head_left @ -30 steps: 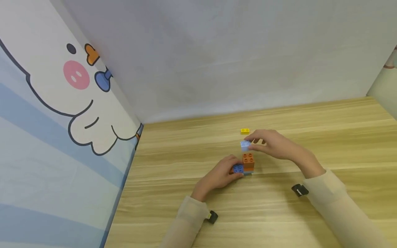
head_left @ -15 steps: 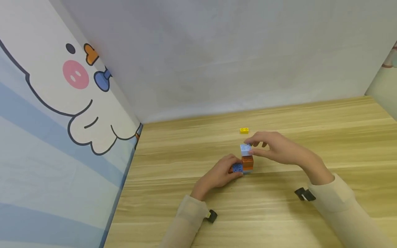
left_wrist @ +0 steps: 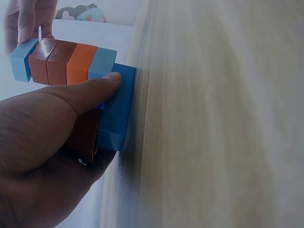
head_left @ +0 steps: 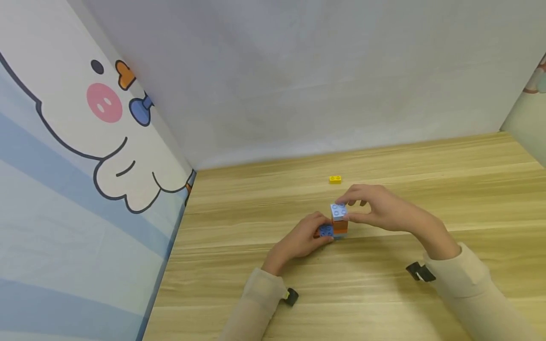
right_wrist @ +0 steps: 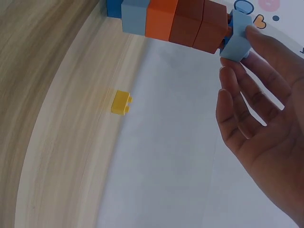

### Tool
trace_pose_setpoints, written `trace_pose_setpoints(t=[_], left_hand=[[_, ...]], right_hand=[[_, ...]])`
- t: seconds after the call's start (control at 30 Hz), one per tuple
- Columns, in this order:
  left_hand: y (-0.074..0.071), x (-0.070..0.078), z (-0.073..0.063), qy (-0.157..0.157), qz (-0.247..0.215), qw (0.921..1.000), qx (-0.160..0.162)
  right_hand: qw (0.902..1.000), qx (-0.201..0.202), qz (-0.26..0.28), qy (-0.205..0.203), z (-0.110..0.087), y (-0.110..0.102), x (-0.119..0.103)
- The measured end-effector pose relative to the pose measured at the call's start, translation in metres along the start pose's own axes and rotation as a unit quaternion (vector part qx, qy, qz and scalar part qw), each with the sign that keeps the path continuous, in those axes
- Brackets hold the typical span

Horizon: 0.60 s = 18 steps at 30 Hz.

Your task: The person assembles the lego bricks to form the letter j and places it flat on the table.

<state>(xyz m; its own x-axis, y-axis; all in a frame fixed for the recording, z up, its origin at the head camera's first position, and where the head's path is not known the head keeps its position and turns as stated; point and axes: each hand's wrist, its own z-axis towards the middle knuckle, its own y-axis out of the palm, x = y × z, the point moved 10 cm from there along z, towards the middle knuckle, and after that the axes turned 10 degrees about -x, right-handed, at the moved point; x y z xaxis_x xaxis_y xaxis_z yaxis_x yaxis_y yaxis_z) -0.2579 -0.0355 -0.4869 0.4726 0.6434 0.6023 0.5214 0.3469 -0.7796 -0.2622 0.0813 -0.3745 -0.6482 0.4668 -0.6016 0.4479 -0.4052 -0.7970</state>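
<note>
My right hand [head_left: 377, 206] pinches a light blue brick [head_left: 339, 212] between thumb and fingers at the top of a brick tower. In the right wrist view this brick sits slightly tilted, with studs showing in the gap below it. Beneath it the tower has two brown bricks [right_wrist: 197, 23], an orange brick [right_wrist: 161, 19] and a grey-blue brick [right_wrist: 134, 17]. A wide blue brick [left_wrist: 114, 118] forms the base on the table. My left hand [head_left: 300, 237] grips the lower part of the build, its thumb along the grey-blue brick. Beside the tower, a blue studded brick [head_left: 326, 230] shows between its fingers.
A small yellow two-stud brick [head_left: 334, 180] lies on the wooden table [head_left: 239, 203] behind the tower. A pale cloth wall [head_left: 320, 85] rises at the table's back edge. A panel with cartoon figures [head_left: 106, 142] stands along the left side.
My right hand has brought the light blue brick down and toward me, from behind the tower onto its top. My left hand has kept its grip in place.
</note>
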Motion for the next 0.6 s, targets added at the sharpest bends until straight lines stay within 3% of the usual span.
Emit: trace_pose_setpoints(t=[0.6], left_hand=[[-0.0009,0.0014,-0.0003,-0.004,-0.001,1.0,-0.004]], right_hand=[[0.9995,-0.002,-0.03,-0.006,0.0022,-0.0007,-0.0035]])
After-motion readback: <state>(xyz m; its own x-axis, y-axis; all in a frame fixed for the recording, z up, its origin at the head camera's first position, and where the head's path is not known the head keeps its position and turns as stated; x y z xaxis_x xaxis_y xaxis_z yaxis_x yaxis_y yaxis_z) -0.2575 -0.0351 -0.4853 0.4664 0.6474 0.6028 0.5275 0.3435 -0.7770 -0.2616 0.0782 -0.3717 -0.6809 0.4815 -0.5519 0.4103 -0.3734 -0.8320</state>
